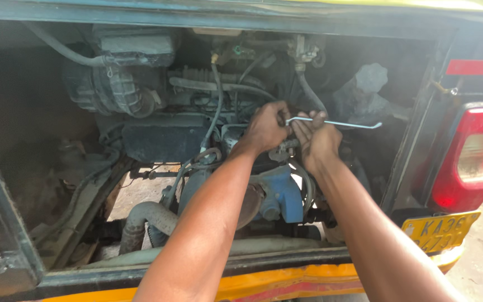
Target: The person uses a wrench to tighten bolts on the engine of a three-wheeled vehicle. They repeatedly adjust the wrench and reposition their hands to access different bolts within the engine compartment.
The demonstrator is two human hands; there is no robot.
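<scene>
Between both hands, right hand (pixel 315 140) and left hand (pixel 266 130) each pinch the thin metal rod (pixel 336 122) above the engine (pixel 225 140). Slippage risk: greasy fingers could drop it among the hoses (pixel 217 106) below.

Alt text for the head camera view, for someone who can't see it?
Two hands, left and right, hold a thin bent metal rod inside an open rear engine bay; a red tail light shows at right.
</scene>
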